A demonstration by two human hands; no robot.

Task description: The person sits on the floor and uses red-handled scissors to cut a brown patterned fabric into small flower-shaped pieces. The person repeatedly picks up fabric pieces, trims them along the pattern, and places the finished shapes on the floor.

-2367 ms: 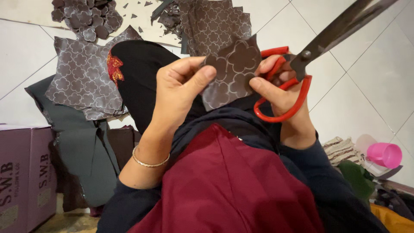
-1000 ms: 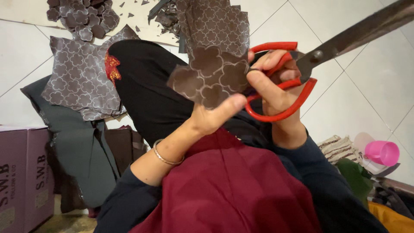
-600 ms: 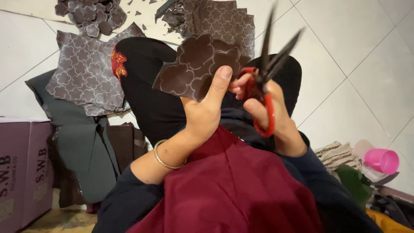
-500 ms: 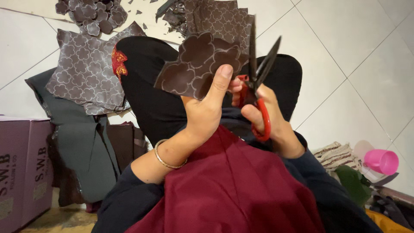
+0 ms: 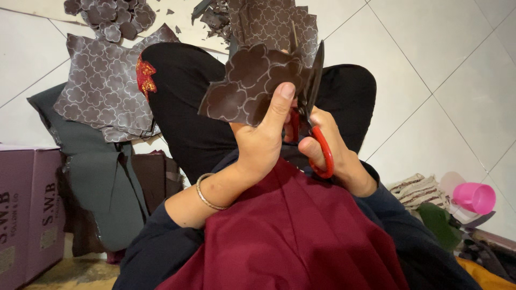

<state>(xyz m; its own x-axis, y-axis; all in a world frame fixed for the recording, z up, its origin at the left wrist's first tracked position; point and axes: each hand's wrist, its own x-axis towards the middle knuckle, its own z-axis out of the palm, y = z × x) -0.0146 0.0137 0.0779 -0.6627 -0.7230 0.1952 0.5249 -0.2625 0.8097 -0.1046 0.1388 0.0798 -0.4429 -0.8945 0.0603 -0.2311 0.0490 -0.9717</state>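
Since the earlier frames the scissors [image 5: 314,113] have swung from lying flat with their blades pointing away to the right into a nearly upright stand, blades up and close to the brown patterned piece [image 5: 252,86], and the left hand [image 5: 258,142] has turned that piece so its scalloped edge faces the blades. The left hand's grip is pressed together on the piece, thumb flat on its lower right corner and fingers hidden behind; the piece is held up over the person's black-trousered knees [image 5: 204,102], just left of the scissors. The right hand [image 5: 322,147] has its fingers closed through the red handles, and the blades look only slightly parted beside the piece's right edge. The step in hand reads as trimming along the flower-shaped outline of the piece. The next move calls for feeding the curved line squarely between the blades and turning the piece with the left hand as the cut follows each lobe, keeping the thumb well away from the edge. Beyond the piece, on the tiled floor [image 5: 430,64], lie a larger patterned sheet [image 5: 102,91], a heap of cut flower shapes [image 5: 113,16] and small offcuts [image 5: 215,19].
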